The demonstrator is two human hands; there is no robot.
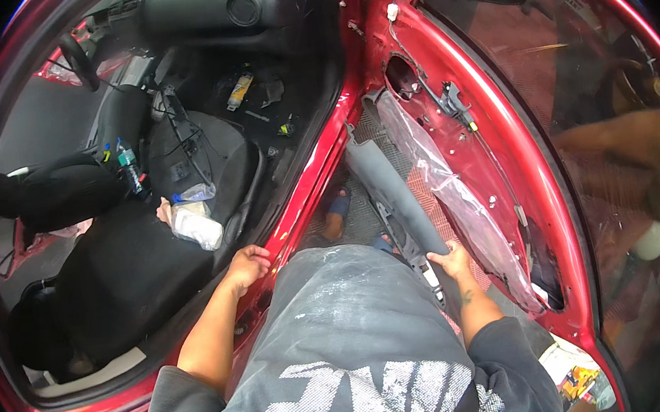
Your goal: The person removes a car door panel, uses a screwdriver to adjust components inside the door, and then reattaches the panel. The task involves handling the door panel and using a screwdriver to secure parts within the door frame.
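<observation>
My right hand (452, 259) is closed on the edge of a long grey door trim panel (396, 187), which stands tilted between my body and the open red car door (494, 156). My left hand (248, 264) hangs over the red door sill (297, 201), beside the black front seat. Its fingers are loosely curled and apart, with nothing visible in them. The door's inner metal is bare, with clear plastic sheeting (453, 193), a cable and a latch part (452, 101) showing. My shirt hides the lower end of the panel.
On the front seat (210, 138) lie loose wiring and a white-wrapped bundle (195, 224). A green-labelled bottle (128, 164) rests farther left. A yellow tube (240, 91) and small items lie on the footwell floor. My sandalled foot (336, 212) is on the patterned floor.
</observation>
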